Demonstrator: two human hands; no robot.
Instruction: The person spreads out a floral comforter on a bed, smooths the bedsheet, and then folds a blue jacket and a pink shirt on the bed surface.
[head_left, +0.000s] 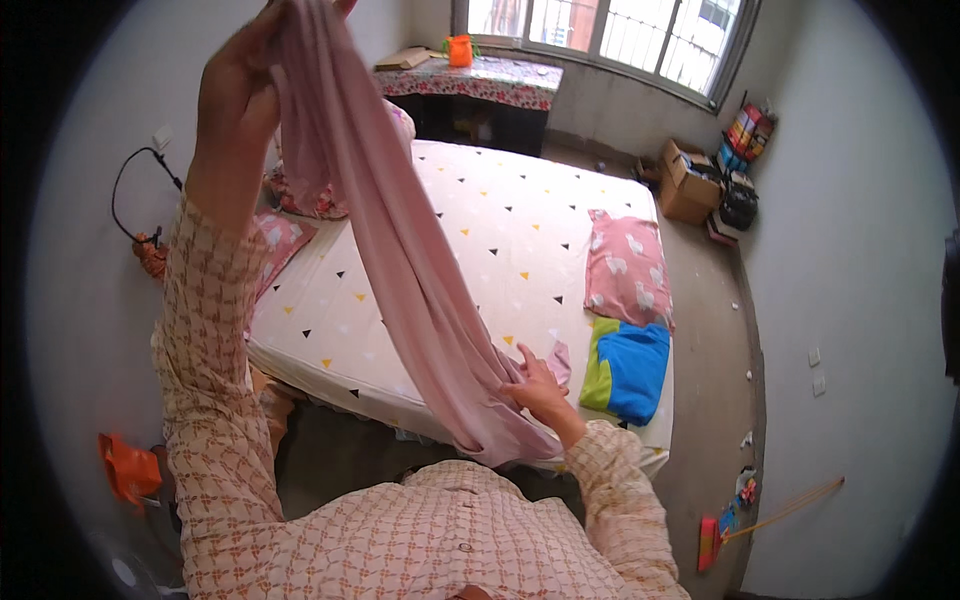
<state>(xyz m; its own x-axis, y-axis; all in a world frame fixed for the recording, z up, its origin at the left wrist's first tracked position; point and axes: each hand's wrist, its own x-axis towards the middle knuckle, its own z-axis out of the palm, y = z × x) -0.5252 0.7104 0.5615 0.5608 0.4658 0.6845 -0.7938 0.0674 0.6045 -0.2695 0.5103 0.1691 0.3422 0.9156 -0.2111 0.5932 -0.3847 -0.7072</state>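
Note:
A long pink cloth (405, 255), its kind not plain, hangs in loose folds slantwise from upper left to lower right. Raised at the top left, my left hand (251, 67) grips its upper end; part of that hand is cut off by the picture's edge. My right hand (541, 386) is at the cloth's lower part, thumb and fingers partly spread, with the cloth's edge by the thumb; whether it pinches the edge is unclear. Beyond it a small piece of pink fabric (559, 362) lies on the bed, beside a folded blue and green garment (634, 371).
The bed (450, 187) has a white sheet with triangles. A pink pillow (628, 262) lies at its right edge, another pink pillow (281, 240) at its left. Behind stands a table with a floral cloth (517, 86). Cardboard box (686, 184) and broom (709, 540) are on the floor.

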